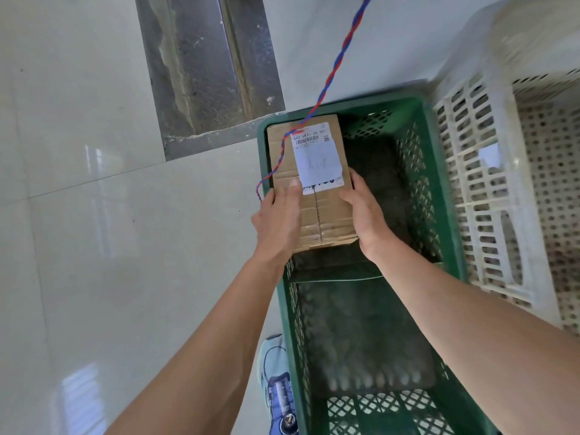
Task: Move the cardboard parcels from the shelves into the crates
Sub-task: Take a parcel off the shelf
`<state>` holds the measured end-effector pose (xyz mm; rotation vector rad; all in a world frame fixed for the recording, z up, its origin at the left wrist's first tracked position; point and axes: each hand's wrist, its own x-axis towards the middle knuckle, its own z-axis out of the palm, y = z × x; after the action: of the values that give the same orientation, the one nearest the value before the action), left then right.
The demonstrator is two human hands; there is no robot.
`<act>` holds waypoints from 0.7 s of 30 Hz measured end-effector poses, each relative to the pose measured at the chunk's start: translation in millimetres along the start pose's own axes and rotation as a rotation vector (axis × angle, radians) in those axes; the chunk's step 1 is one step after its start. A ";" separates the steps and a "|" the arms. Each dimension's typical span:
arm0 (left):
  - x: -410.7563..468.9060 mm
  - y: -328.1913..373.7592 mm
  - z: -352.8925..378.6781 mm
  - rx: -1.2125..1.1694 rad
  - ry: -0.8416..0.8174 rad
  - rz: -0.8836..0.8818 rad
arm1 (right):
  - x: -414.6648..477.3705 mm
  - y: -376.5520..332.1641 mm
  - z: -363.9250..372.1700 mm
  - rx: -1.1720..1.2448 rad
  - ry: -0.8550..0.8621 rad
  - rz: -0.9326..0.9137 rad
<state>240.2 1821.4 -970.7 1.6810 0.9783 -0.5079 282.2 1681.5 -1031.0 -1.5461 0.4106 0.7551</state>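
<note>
Cardboard parcel [314, 196] is being held at the far-left corner of the green crate [354, 105]. Left hand [277, 218] and right hand [365, 211] are gripping its opposite sides

Your left hand [277, 215] and right hand [365, 211] hold one cardboard parcel [326, 211] at the green crate's [414, 183] far left corner.
The cardboard parcel is a brown taped box, its long side running away from you, with a white barcoded label on top just beyond your fingertips. You grip its near end from both sides, left thumb on top. The green crate, lattice-walled and dark-floored, lies beneath and right of your hands. The white crate [480, 189] stands just beside it, right of your right hand.
</note>
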 end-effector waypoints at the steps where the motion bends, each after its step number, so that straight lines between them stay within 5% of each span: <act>1: -0.9 0.0 0.8 0.002 0.020 -0.006 | 0.7 2.6 0.5 0.004 0.002 -0.002; 13: -1.3 -15.4 11.1 0.125 -0.062 0.171 | 10.6 18.8 0.4 -0.072 -0.015 0.000; 21: -19.5 10.3 4.6 0.002 -0.127 0.047 | -25.6 -30.7 -12.9 -0.004 0.014 -0.016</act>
<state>238.1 1809.4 -951.8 1.6489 0.8444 -0.5778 287.0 1668.5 -991.3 -1.5577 0.4072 0.7332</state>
